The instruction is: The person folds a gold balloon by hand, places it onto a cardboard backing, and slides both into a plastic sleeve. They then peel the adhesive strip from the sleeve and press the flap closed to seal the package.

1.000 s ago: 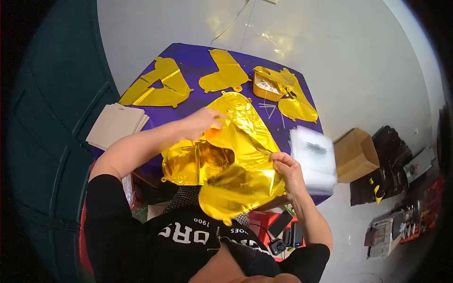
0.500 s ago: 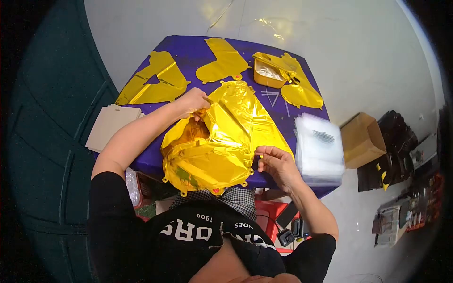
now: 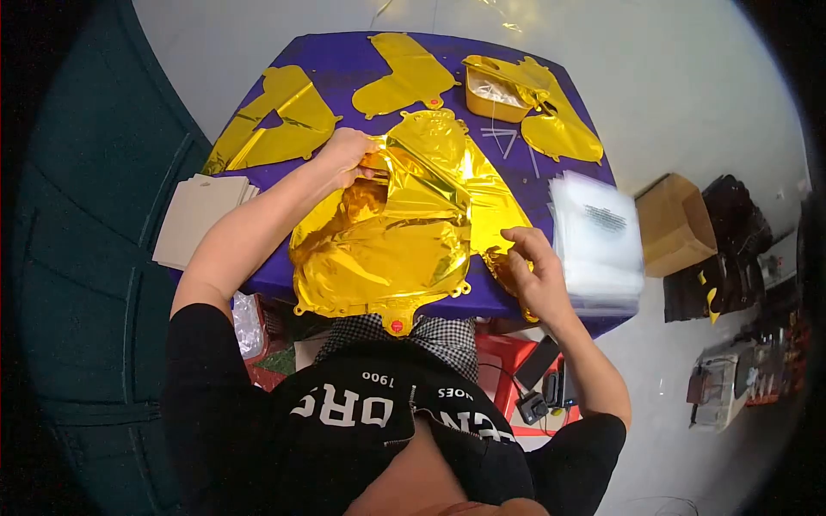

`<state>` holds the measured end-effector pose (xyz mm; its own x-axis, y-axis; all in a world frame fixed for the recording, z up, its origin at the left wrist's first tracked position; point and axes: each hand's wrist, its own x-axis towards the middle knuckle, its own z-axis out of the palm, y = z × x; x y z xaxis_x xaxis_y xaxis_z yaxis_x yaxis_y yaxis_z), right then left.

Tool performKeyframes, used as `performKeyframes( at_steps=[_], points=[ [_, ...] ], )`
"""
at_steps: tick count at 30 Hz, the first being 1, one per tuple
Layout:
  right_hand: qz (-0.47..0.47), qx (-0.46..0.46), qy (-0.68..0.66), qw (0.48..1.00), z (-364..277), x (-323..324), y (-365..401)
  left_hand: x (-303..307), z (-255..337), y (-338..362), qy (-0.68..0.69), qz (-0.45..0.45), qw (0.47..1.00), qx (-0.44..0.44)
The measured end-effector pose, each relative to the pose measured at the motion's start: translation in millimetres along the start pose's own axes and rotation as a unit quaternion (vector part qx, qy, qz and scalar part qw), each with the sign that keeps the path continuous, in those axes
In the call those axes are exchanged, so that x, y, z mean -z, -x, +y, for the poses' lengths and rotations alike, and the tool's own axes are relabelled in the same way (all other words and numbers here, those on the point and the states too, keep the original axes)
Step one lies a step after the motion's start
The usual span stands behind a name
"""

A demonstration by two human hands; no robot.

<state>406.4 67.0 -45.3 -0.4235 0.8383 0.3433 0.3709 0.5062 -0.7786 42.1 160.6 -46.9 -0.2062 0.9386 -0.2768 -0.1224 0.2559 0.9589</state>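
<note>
A flat gold foil balloon (image 3: pixel 426 198) lies at the near edge of the purple-covered table (image 3: pixel 344 86), its red-marked tab hanging over the edge toward my lap. My left hand (image 3: pixel 348 155) is closed on a fold of the foil at the upper left, the fingertips partly hidden by it. Just below that hand the foil gapes into a dark, curved hollow. Over the balloon's lower right part, my right hand (image 3: pixel 538 271) is open, thumb and fingers apart, with shiny foil right under the fingertips.
More flat gold foil balloons lie at the back left (image 3: pixel 297 129) and back middle (image 3: pixel 404 73). A yellow tub (image 3: pixel 495 107) stands at the back right, foil draped over it. Beige cards (image 3: pixel 202 219) are stacked left, clear plastic bags (image 3: pixel 594 245) right. A cardboard box (image 3: pixel 675 224) stands beyond.
My right hand has moved right and its fingers have spread. The balloon's near part lies flatter, its red-marked tab now fully showing. The left hand keeps its grip. The view has shifted slightly.
</note>
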Motion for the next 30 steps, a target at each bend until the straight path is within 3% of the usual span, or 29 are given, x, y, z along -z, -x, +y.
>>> performKeyframes(
  at_steps=[3,6,7,9,12,16,19,23,30],
  points=[
    [-0.014,0.041,0.056,0.997,-1.7,0.6,5.1,-1.7,1.5,6.4,-0.042,0.007,0.999,0.019],
    [-0.015,0.11,0.142,0.984,1.2,0.3,9.3,-0.3,15.6,29.9,-0.212,-0.037,0.976,-0.02],
    [-0.019,0.111,0.147,0.983,-0.5,0.4,11.1,-3.3,19.2,42.2,-0.323,0.026,0.941,-0.099],
    [-0.02,0.117,0.165,0.979,-3.2,1.1,13.6,-11.4,20.8,64.1,-0.521,0.148,0.803,-0.248],
    [-0.013,0.13,0.204,0.97,-5.0,1.2,14.0,-3.5,15.7,68.5,-0.547,0.134,0.652,-0.507],
    [-0.019,0.146,0.283,0.948,2.5,3.6,13.2,-3.8,17.3,65.7,-0.615,0.074,0.642,-0.451],
    [-0.037,0.132,0.338,0.931,8.1,8.8,15.6,-7.6,25.7,64.5,-0.605,0.049,0.753,-0.254],
    [-0.086,0.12,0.362,0.92,19.5,14.3,20.9,7.1,11.8,69.5,-0.584,0.015,0.791,-0.183],
    [-0.103,0.125,0.405,0.9,15.0,15.1,32.2,8.3,-1.4,93.1,-0.575,0.009,0.776,-0.257]
  ],
)
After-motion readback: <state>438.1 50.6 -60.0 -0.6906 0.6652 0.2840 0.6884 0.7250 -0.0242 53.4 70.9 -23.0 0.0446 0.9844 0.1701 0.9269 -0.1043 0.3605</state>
